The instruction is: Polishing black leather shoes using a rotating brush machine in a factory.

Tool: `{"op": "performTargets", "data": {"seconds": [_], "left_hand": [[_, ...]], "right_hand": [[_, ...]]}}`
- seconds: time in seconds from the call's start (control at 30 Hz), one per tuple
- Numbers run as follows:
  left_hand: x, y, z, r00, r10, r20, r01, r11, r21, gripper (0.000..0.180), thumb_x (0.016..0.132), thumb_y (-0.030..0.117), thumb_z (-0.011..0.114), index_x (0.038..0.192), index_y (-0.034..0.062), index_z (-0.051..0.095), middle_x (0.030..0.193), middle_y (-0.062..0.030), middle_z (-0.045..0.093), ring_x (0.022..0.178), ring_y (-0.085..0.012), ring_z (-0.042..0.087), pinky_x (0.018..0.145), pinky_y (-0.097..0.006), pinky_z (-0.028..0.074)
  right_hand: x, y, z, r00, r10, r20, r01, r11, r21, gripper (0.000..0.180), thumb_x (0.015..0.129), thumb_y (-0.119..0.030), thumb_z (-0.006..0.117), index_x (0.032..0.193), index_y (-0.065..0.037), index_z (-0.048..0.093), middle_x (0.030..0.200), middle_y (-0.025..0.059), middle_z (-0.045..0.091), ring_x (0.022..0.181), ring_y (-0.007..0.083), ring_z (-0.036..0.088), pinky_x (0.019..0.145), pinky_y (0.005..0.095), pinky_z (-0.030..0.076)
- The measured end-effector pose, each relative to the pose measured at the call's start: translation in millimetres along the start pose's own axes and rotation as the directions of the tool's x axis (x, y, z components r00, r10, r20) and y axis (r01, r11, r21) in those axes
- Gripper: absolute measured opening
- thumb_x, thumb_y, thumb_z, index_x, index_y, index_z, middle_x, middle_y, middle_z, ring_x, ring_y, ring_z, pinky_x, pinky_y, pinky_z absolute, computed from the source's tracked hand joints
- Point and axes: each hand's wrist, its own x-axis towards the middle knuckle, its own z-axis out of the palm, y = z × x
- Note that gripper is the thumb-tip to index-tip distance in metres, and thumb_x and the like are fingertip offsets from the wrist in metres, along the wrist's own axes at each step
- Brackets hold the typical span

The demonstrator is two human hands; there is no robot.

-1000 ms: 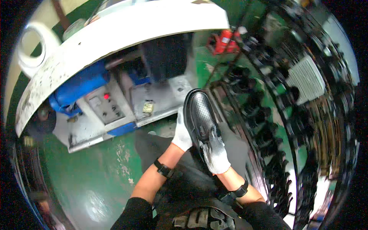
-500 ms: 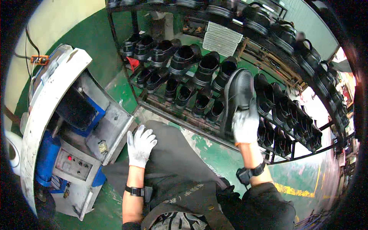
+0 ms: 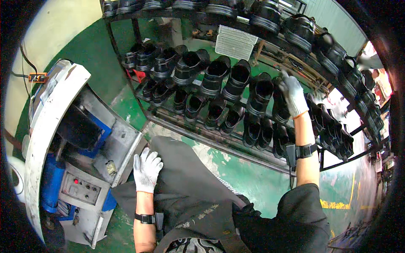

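Where oval-mouthed black shoes (image 3: 259,102) stand, the knit-gloved right hand (image 3: 294,95) hovers.

A long black metal rack (image 3: 194,130) in tiers stands on the green floor (image 3: 249,166), whose paint is worn to paler patches and crossed by a yellow line (image 3: 335,205). Chunky black shoes with thick soles (image 3: 265,17) sit side by side along the top shelf; black open-topped shoes (image 3: 216,76) fill the middle, and more black shoes (image 3: 215,112) line the one below.
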Motion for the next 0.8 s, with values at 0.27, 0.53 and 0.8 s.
{"op": "performTargets", "data": {"seconds": [0.27, 0.53, 0.8], "left_hand": [[5, -2, 0, 0.999, -0.034, 0.035, 0.035, 0.999, -0.01, 0.048, 0.093, 0.046, 0.046, 0.124, 0.0096, 0.048, 0.106, -0.0155, 0.06, 0.087, -0.0279, 0.059, 0.076, -0.04, 0.05], [15, -3, 7, 0.989, -0.084, 0.123, 0.09, 0.995, -0.04, 0.044, 0.096, 0.042, 0.042, 0.123, 0.0083, 0.05, 0.107, -0.017, 0.061, 0.09, -0.03, 0.06, 0.077, -0.042, 0.051], [-1, -2, 8, 0.993, -0.118, 0.027, 0.119, 0.993, -0.029, 0.056, 0.094, 0.048, 0.04, 0.13, 0.0056, 0.045, 0.127, -0.0174, 0.051, 0.115, -0.0331, 0.051, 0.099, -0.047, 0.04]], "right_hand": [[-103, -41, -8, 0.973, -0.19, 0.13, 0.195, 0.383, -0.903, 0.042, 0.075, -0.043, 0.067, 0.065, -0.002, 0.065, 0.076, 0.0207, 0.064, 0.09, 0.0334, 0.059, 0.104, 0.0466, 0.028], [-192, -137, 50, 0.973, 0.164, 0.161, -0.079, 0.897, -0.435, 0.045, 0.08, -0.032, 0.069, 0.055, -0.003, 0.046, 0.054, 0.0126, 0.048, 0.046, 0.0283, 0.043, 0.047, 0.0365, 0.036], [-186, -198, 141, 0.748, 0.011, 0.663, -0.209, 0.953, 0.22, 0.04, 0.086, -0.027, 0.064, 0.06, -0.003, 0.045, 0.056, 0.0048, 0.042, 0.052, 0.0143, 0.037, 0.049, 0.0329, 0.032]]}}
